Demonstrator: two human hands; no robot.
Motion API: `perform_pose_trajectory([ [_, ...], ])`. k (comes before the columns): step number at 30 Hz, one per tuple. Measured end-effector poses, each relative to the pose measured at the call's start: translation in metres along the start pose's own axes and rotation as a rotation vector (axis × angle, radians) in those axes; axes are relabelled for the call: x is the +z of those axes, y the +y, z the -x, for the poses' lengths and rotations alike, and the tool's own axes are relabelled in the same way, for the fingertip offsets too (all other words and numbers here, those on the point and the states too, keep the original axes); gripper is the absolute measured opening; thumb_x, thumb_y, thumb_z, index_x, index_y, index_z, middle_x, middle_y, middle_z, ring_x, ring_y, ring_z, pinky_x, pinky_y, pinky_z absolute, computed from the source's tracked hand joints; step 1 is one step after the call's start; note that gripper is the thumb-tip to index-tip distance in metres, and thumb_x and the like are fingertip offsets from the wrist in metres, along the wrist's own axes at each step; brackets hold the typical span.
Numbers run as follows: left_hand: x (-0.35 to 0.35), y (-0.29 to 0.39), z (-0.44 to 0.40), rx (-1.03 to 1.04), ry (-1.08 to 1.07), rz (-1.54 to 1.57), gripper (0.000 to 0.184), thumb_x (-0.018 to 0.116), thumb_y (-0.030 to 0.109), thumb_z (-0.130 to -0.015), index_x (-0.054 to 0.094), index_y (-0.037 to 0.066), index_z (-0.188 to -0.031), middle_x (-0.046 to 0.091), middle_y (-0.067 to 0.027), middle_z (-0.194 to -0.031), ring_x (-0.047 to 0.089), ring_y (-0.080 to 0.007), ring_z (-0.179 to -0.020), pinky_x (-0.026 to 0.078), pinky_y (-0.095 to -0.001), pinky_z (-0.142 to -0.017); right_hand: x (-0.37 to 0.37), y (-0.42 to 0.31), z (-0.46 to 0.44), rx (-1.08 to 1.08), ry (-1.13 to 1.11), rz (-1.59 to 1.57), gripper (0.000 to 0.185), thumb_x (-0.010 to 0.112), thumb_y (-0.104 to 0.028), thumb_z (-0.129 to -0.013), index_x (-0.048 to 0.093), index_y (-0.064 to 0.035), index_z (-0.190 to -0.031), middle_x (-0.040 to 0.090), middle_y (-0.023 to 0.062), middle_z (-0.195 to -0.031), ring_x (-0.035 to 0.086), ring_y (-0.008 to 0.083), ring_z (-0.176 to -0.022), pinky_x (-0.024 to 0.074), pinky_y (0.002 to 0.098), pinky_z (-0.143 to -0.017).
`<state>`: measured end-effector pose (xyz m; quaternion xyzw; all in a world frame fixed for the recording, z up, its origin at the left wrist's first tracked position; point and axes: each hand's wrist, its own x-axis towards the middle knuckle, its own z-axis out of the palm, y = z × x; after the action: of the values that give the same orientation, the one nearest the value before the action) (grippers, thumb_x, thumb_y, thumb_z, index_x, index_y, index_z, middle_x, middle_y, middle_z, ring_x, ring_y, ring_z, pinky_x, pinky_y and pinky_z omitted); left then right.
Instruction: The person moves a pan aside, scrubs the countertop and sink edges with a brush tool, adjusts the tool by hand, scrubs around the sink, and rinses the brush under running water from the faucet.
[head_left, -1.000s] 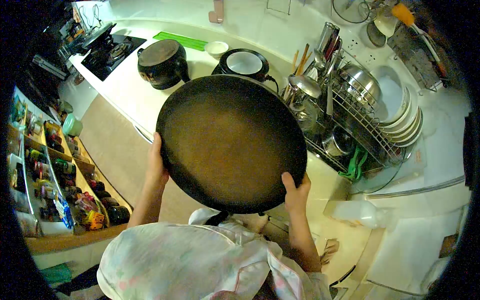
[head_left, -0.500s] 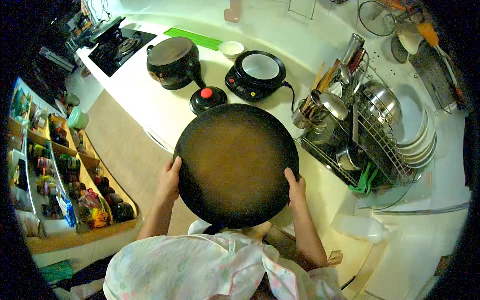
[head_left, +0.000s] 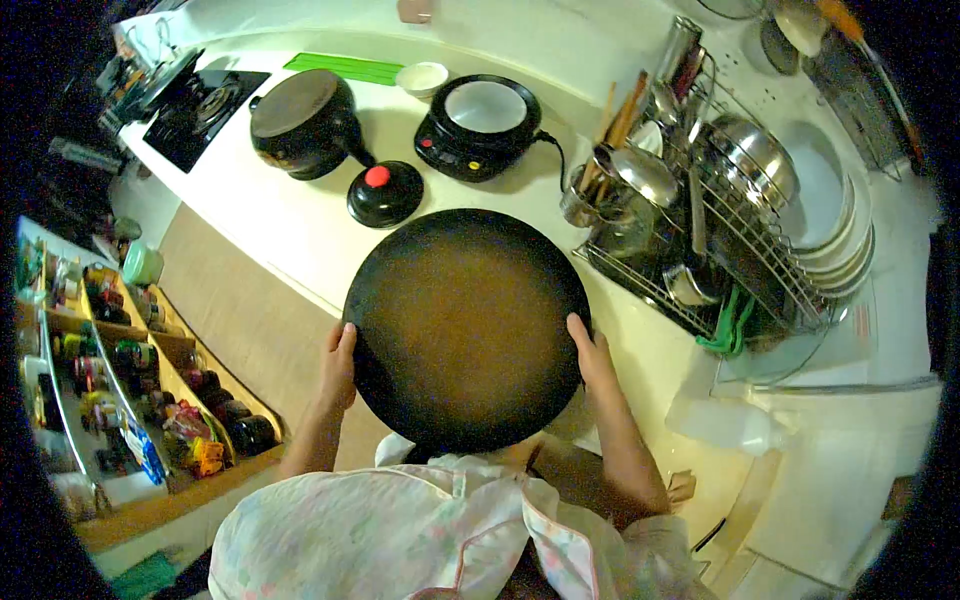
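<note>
So the pot (head_left: 300, 125) is past the left hand (head_left: 338, 372), which is clamped on the near-left edge of the pan (head_left: 468, 330), thumb up on the rim. Lid (head_left: 400, 200) is just beyond the pan, between the hands. Right hand (head_left: 598, 362) has the other edge, same grip, with the rack (head_left: 650, 290) off to its right. Looks like a plain two-handed hold right now; imo any move from here calls for both hands shifting together so it doesn't tip.
</note>
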<state>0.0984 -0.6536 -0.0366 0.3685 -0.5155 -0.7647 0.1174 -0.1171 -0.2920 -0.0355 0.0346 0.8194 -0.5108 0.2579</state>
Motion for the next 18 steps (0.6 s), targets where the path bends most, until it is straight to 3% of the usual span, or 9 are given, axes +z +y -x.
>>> perform_pose_trajectory([
  [2,-0.004,-0.003,-0.006,-0.033,0.01,0.06,0.048,0.055,0.031,-0.103,0.047,-0.001,-0.139,0.058,-0.0144,-0.132,0.056,-0.0242,-0.118,0.046,-0.0374,-0.101,-0.006,-0.018,0.002,0.065,-0.004,0.157,0.109,0.05,-0.078,-0.085,0.034,0.0105,-0.148,0.033,0.032,-0.153,0.031,0.0425,-0.145,0.0232,0.0424,-0.12],
  [6,-0.008,-0.015,-0.015,-0.062,0.07,0.24,0.046,0.057,0.029,-0.102,0.048,0.003,-0.14,0.06,-0.0127,-0.13,0.058,-0.0262,-0.117,0.048,-0.0413,-0.101,-0.018,-0.026,-0.011,-0.057,-0.087,0.314,0.099,0.046,-0.073,-0.09,0.037,0.0079,-0.147,0.039,0.0311,-0.15,0.032,0.0413,-0.144,0.0252,0.0423,-0.12],
  [7,-0.009,-0.016,-0.015,-0.044,0.032,0.278,0.046,0.056,0.028,-0.103,0.047,0.003,-0.14,0.059,-0.0128,-0.13,0.058,-0.0268,-0.117,0.048,-0.042,-0.101,-0.021,-0.057,0.004,0.009,-0.096,0.418,0.095,0.045,-0.072,-0.091,0.043,0.0084,-0.143,0.047,0.0309,-0.144,0.042,0.044,-0.138,0.0307,0.0445,-0.117],
  [9,-0.019,-0.015,-0.027,-0.074,-0.07,0.269,0.043,0.05,0.027,-0.105,0.046,0.003,-0.14,0.058,-0.0139,-0.132,0.057,-0.0301,-0.119,0.048,-0.0451,-0.102,-0.03,-0.093,0.011,-0.002,-0.22,0.445,0.091,0.046,-0.071,-0.092,0.05,0.007,-0.138,0.053,0.0306,-0.138,0.049,0.0433,-0.131,0.0364,0.0462,-0.113],
  [11,-0.019,-0.011,-0.03,-0.07,-0.171,0.278,0.043,0.047,0.028,-0.106,0.046,0.003,-0.141,0.057,-0.0147,-0.134,0.057,-0.0319,-0.121,0.048,-0.0466,-0.103,-0.034,-0.085,-0.001,-0.012,-0.262,0.452,0.087,0.046,-0.071,-0.091,0.058,0.0084,-0.123,0.061,0.0267,-0.118,0.058,0.0375,-0.103,0.0456,0.0441,-0.092],
  [12,-0.019,-0.009,-0.03,-0.063,-0.219,0.286,0.043,0.045,0.028,-0.106,0.046,0.003,-0.141,0.056,-0.0152,-0.136,0.056,-0.0328,-0.122,0.047,-0.0473,-0.103,-0.031,-0.062,-0.022,-0.033,-0.248,0.454,0.086,0.046,-0.072,-0.091,0.062,0.0104,-0.111,0.066,0.0229,-0.102,0.063,0.032,-0.079,0.052,0.0411,-0.073],
  [14,-0.023,-0.009,-0.035,0.05,-0.2,0.009,0.045,0.044,0.03,-0.106,0.044,0.003,-0.143,0.054,-0.0158,-0.139,0.055,-0.0347,-0.124,0.047,-0.0506,-0.104,-0.026,-0.057,-0.028,-0.086,-0.208,0.451,0.087,0.047,-0.072,-0.091,0.067,0.0123,-0.096,0.07,0.0194,-0.084,0.068,0.0261,-0.056,0.0582,0.0374,-0.052],
  [17,-0.03,-0.011,-0.043,0.002,-0.232,0.025,0.052,0.049,0.036,-0.103,0.044,0.004,-0.144,0.053,-0.0156,-0.141,0.053,-0.0346,-0.126,0.046,-0.0515,-0.105,-0.032,-0.088,0.001,-0.276,-0.09,0.372,0.085,0.051,-0.071,-0.089,0.068,0.0118,-0.092,0.07,0.0199,-0.083,0.069,0.0272,-0.06,0.0581,0.0381,-0.052],
  [18,-0.04,-0.014,-0.048,-0.029,-0.242,0.075,0.055,0.052,0.039,-0.101,0.044,0.004,-0.144,0.052,-0.0156,-0.141,0.052,-0.0346,-0.127,0.046,-0.0517,-0.105,-0.031,-0.085,0.001,-0.357,-0.011,0.38,0.083,0.054,-0.07,-0.089,0.068,0.0119,-0.093,0.069,0.021,-0.086,0.07,0.0296,-0.065,0.0583,0.0408,-0.057],
])
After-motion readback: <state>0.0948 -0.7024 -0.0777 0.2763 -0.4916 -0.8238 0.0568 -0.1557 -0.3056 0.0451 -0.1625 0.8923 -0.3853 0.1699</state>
